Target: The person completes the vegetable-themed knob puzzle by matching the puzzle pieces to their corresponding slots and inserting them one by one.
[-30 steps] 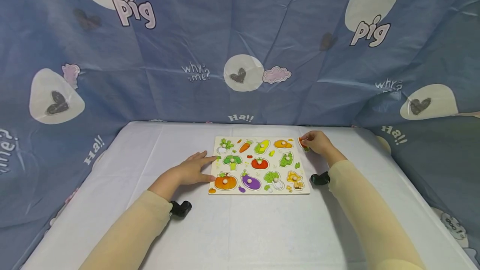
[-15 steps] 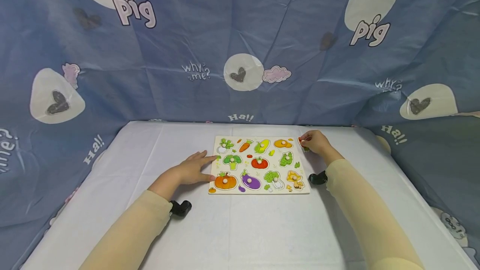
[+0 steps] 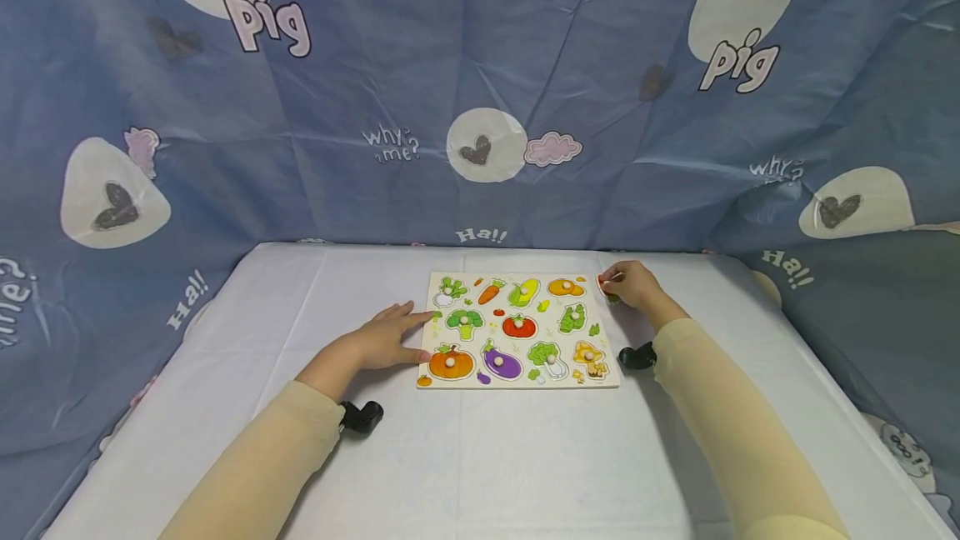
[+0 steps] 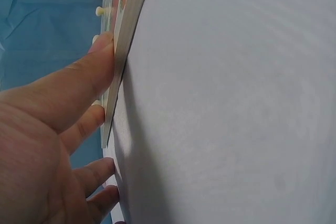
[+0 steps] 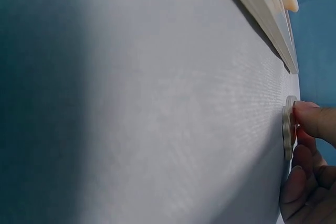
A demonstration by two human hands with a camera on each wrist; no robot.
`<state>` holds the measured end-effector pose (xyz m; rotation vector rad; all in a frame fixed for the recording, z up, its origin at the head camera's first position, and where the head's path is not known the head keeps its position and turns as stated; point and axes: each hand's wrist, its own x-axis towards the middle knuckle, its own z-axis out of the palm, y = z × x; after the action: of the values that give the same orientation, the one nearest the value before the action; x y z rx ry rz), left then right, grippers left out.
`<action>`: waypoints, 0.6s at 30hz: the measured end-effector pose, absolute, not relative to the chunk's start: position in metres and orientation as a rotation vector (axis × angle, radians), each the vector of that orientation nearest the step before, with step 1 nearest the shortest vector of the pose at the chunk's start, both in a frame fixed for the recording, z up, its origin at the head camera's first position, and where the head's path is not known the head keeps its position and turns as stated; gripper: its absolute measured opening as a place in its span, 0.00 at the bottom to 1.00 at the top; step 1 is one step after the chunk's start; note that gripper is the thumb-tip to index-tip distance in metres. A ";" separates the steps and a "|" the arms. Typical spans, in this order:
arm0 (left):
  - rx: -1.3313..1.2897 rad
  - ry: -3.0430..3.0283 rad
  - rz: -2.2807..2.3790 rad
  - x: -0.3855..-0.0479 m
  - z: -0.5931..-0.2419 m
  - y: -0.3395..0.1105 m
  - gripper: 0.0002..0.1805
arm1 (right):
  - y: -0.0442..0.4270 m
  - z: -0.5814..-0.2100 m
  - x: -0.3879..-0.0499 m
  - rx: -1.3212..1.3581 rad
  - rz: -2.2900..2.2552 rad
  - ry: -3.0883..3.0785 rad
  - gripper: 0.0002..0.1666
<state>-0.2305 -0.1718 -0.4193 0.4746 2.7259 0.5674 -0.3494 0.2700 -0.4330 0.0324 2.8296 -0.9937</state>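
A wooden knob puzzle board (image 3: 546, 325) lies flat on the white cloth, with vegetable pieces such as a pumpkin (image 3: 451, 364), an eggplant (image 3: 504, 363) and a tomato (image 3: 520, 327) in it. My left hand (image 3: 375, 342) rests at the board's left edge, thumb and index finger touching it, the other fingers spread on the cloth. Just off the board's top right corner, my right hand (image 3: 635, 285) pinches a red and green puzzle piece (image 5: 288, 129). Fingers cover much of that piece, so its kind is unclear. It is at or very near the cloth.
White cloth (image 3: 517, 457) covers the table around the board. Behind the table hangs a blue printed curtain (image 3: 337, 190). Black wrist devices sit under the left sleeve (image 3: 262, 457) and the right sleeve (image 3: 738, 432).
My right forearm has shifted very slightly to the left, its fingers still pinching the red and green piece. The left hand and the board have stayed in place.
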 end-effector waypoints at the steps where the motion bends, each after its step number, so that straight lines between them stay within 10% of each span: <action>1: 0.474 2.726 0.567 -0.231 -0.419 -0.172 0.44 | 0.270 -0.433 -0.349 0.030 -0.996 2.831 0.10; 18: 0.458 2.724 0.557 -0.234 -0.424 -0.173 0.44 | 0.277 -0.425 -0.345 0.014 -0.994 2.833 0.12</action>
<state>-0.2342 -0.1733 -0.4238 0.4581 2.7242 0.5567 -0.3452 0.2766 -0.4247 0.0144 2.8327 -0.9936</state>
